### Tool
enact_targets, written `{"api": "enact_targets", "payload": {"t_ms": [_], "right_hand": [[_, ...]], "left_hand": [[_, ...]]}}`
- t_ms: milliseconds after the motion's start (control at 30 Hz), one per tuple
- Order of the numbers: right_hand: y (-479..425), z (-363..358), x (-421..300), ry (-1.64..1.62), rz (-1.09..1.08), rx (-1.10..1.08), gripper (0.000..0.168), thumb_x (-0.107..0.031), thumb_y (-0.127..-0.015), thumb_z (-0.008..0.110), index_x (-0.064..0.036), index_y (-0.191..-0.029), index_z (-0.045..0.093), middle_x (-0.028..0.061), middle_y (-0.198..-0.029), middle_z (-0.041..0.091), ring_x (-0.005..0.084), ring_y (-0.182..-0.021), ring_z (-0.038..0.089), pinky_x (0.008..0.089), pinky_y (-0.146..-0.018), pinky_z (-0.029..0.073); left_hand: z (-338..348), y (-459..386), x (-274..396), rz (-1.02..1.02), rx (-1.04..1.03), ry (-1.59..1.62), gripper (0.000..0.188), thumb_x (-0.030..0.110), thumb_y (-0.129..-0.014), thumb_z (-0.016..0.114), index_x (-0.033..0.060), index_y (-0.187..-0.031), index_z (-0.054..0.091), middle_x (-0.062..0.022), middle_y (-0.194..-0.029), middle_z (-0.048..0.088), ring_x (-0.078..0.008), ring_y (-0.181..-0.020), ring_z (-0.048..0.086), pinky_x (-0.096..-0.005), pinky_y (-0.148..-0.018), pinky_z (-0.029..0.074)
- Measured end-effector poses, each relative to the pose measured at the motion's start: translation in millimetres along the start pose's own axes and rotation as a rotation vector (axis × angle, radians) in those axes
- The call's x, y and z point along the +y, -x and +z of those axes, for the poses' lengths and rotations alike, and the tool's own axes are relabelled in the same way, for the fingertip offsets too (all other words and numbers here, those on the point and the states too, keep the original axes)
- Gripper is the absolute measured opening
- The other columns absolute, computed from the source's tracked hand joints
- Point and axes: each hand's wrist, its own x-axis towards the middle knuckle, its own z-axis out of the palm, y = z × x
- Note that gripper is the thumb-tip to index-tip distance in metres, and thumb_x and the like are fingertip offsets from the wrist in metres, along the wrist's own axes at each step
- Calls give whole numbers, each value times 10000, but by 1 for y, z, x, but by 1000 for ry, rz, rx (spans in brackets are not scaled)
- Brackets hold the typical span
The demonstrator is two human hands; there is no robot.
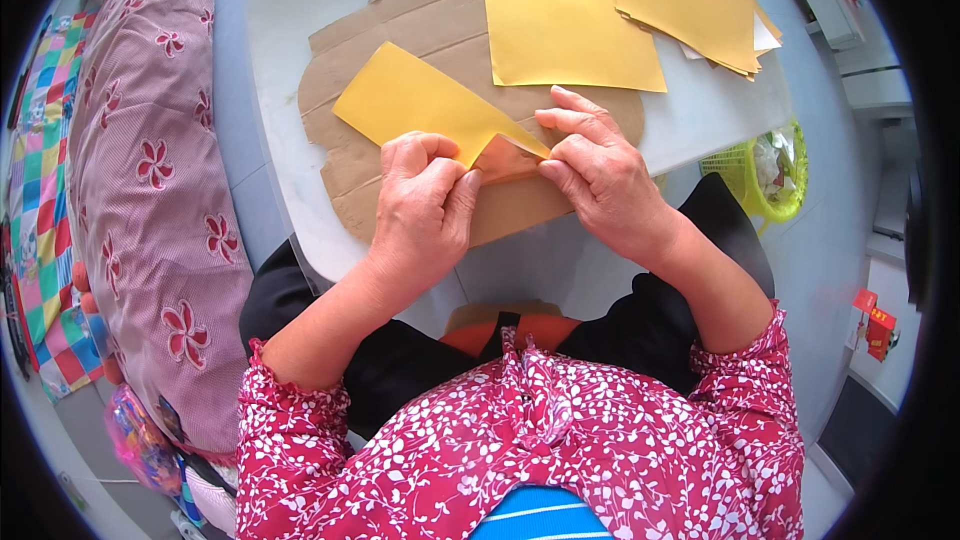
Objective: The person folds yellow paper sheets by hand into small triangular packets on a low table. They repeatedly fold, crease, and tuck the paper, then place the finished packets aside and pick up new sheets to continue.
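Observation:
A folded sheet of yellow paper (420, 94) lies slantwise over a piece of brown cardboard (405, 19). My left hand (427, 191) pinches its near edge between thumb and bent fingers. At the sheet's right end, my right hand (600, 165) grips a corner with thumb and index finger, the other fingers raised. Between the hands the paper stands up in a small peak, its orange-looking inner side (506, 157) showing. Just beyond my right hand rests a flat yellow sheet (566, 15), partly over the cardboard.
A stack of yellow sheets (690, 0) with some white paper lies at the back right of the white table (720, 109). Below the table's right edge stands a yellow-green plastic basket (795, 180). A pink flowered cover (150, 240) drapes along the left side.

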Motion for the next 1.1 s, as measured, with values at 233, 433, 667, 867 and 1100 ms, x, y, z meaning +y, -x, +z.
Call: {"api": "enact_targets", "payload": {"t_ms": [233,433,667,867,1100], "right_hand": [[-7,7,-6,90,64,46,159,-73,-868,678,40,-783,606,238,-1210,597,403,-1267,502,470,-1047,415],[-13,7,-7,129,101,29,181,-66,-834,701,29,-743,577,231,-1242,578,395,-1279,497,475,-1033,410],[-16,9,-7,114,95,24,224,-51,-818,726,40,-715,549,237,-1263,564,415,-1283,485,481,-1044,407],[-19,11,-10,117,106,3,236,-52,-832,722,42,-713,541,243,-1280,544,428,-1284,474,487,-1049,402],[-13,14,-8,243,-24,126,290,-211,-921,679,58,-931,570,286,-1320,511,443,-1289,476,530,-1045,401]], "left_hand": [[7,-2,3,-47,47,-65,157,38,-870,674,-20,-757,581,-205,-1084,572,-337,-1047,519,-396,-893,444],[9,-6,3,-57,59,-99,148,19,-830,695,-11,-756,570,-222,-1103,543,-370,-1075,492,-434,-928,418],[7,-9,-1,-54,67,-77,157,23,-791,719,-6,-771,566,-208,-1100,529,-380,-1072,485,-456,-923,410],[4,-10,-5,-57,73,-62,162,32,-780,727,-4,-773,569,-199,-1092,532,-381,-1070,485,-456,-917,412],[6,-12,-6,-55,75,-58,167,26,-778,727,-4,-763,563,-194,-1086,531,-383,-1066,484,-458,-914,409]]}}
